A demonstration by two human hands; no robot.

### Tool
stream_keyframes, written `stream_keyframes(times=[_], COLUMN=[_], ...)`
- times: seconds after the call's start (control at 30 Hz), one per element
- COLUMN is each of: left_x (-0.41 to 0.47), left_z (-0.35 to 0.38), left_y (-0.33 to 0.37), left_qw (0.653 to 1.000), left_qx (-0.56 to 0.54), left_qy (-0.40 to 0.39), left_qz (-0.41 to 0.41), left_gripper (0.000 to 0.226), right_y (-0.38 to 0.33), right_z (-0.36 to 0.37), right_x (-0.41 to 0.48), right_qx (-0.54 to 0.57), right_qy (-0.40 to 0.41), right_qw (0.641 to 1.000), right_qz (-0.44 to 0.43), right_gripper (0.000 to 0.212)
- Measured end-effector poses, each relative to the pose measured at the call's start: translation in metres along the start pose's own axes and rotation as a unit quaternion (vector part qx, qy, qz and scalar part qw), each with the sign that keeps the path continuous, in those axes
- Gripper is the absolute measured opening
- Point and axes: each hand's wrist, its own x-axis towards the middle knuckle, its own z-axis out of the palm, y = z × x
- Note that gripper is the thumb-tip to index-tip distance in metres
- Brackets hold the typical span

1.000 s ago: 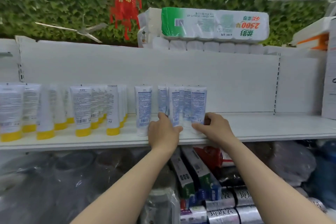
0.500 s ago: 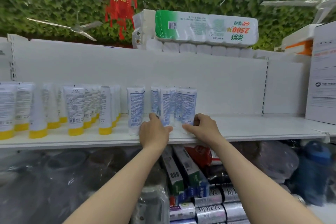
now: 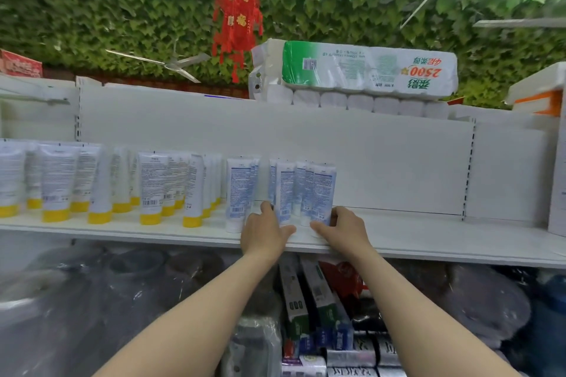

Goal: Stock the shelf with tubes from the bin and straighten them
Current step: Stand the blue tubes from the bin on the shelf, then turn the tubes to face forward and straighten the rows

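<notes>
Here, white blue-printed plastic tubes [image 3: 318, 193] stand upright, bunched on white shelf [image 3: 428, 236]; left hand [image 3: 265, 231] and right hand [image 3: 346, 231] clasp their bases. Caps, fingertips hidden.

A pack of toilet rolls [image 3: 352, 70] lies before a leafy wall [image 3: 92, 9]; a red ornament [image 3: 237, 21] hangs just left of the pack.

blue tubes [image 3: 320, 193] partly behind fingers [image 3: 318, 226], print illegible
</notes>
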Motion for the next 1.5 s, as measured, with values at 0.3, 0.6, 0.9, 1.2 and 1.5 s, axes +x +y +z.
stream_keyframes(times=[0.3,0.6,0.9,1.2,1.5], left_x=[-0.025,-0.017,0.006,0.042,0.092], left_z=[-0.041,-0.160,-0.313,-0.395,-0.409], left_y=[-0.010,-0.071,-0.158,-0.217,-0.241], left_qw=[0.998,0.994,0.987,0.983,0.982], left_qx=[-0.048,-0.023,0.081,0.112,0.097], left_qy=[-0.031,-0.019,0.024,0.030,0.066], left_qz=[0.040,0.106,0.137,0.143,0.147], left_gripper=[0.076,0.071,0.062,0.058,0.057], right_y=[-0.019,-0.123,-0.275,-0.347,-0.382], right_z=[-0.025,-0.013,0.057,0.107,0.140], right_x=[-0.032,-0.068,-0.092,-0.090,-0.048], right_qx=[0.007,-0.051,-0.212,-0.242,-0.259], right_qy=[-0.013,0.062,-0.015,-0.029,-0.024], right_qw=[1.000,0.996,0.953,0.942,0.929], right_qz=[0.025,-0.041,-0.215,-0.232,-0.262], right_gripper=[0.088,0.067,0.063,0.063,0.059])
